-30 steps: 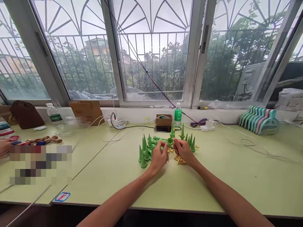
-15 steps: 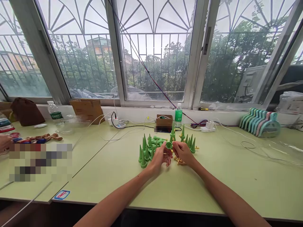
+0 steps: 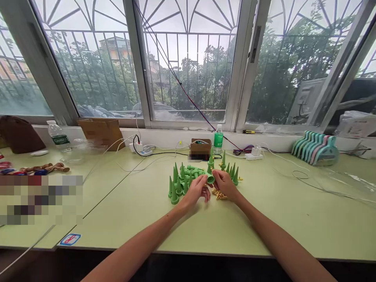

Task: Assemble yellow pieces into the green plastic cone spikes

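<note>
A green plastic spike piece with a round cup-shaped mouth (image 3: 210,179) sits between my two hands above the light green table (image 3: 264,219). My left hand (image 3: 196,191) is curled, its fingertips on the piece's left side. My right hand (image 3: 225,185) is closed around its right side. Several upright green cones (image 3: 175,188) stand just left of my left hand, and more cones (image 3: 232,171) stand behind my right hand. Small tan parts (image 3: 219,194) lie under my right hand.
A cardboard box (image 3: 200,149) and a green-labelled bottle (image 3: 217,140) stand behind the cones. Cables and power strips (image 3: 253,156) run along the window sill. Pastel stacked pieces (image 3: 315,148) lie at the right, another box (image 3: 101,132) and bottle (image 3: 58,136) at the left.
The view has tipped slightly. Both hands stay together on the green piece and have shifted only a little; my left fingers have moved closer under the cup end.
</note>
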`<state>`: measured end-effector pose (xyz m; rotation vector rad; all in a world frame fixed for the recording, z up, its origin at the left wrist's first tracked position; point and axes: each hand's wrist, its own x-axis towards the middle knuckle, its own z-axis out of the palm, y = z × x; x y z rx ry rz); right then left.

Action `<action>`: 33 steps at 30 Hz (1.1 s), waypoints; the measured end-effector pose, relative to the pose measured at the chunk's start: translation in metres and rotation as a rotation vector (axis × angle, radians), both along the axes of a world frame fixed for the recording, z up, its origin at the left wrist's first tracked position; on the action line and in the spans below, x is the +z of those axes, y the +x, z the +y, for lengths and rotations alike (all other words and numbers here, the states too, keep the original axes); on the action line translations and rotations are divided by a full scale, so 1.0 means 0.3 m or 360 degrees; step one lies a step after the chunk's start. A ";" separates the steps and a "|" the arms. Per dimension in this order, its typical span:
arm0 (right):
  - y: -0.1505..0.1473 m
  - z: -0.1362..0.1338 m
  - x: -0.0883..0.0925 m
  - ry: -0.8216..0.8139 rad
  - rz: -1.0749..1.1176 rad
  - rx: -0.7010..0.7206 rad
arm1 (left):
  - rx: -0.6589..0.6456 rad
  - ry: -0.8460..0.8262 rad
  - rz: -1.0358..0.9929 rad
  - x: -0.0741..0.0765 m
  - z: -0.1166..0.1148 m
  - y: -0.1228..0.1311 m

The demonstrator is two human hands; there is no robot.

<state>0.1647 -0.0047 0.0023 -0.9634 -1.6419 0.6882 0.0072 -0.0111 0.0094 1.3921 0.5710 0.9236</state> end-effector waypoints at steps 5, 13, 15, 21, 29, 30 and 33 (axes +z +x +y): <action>0.012 0.002 -0.002 -0.0020 0.0034 -0.0027 | 0.0058 0.0270 0.0184 0.005 -0.015 0.003; 0.023 0.012 -0.009 0.0004 -0.0112 -0.0149 | 0.0296 0.0547 0.0350 -0.007 -0.019 0.004; 0.025 0.015 -0.009 0.0011 -0.0141 -0.0179 | 0.0333 0.0553 0.0346 -0.011 -0.017 0.005; 0.016 0.006 0.002 -0.0005 -0.0170 -0.0218 | 0.0439 0.0589 0.0300 -0.021 -0.016 0.005; 0.000 -0.002 0.007 0.0007 -0.0140 -0.0186 | 0.0528 0.0831 0.0385 -0.008 -0.020 0.007; -0.001 -0.002 0.006 0.0006 -0.0123 -0.0180 | 0.0544 0.0832 0.0383 -0.006 -0.021 0.007; -0.003 -0.001 0.002 -0.0006 -0.0070 -0.0169 | 0.0610 0.0819 0.0370 -0.002 -0.024 0.006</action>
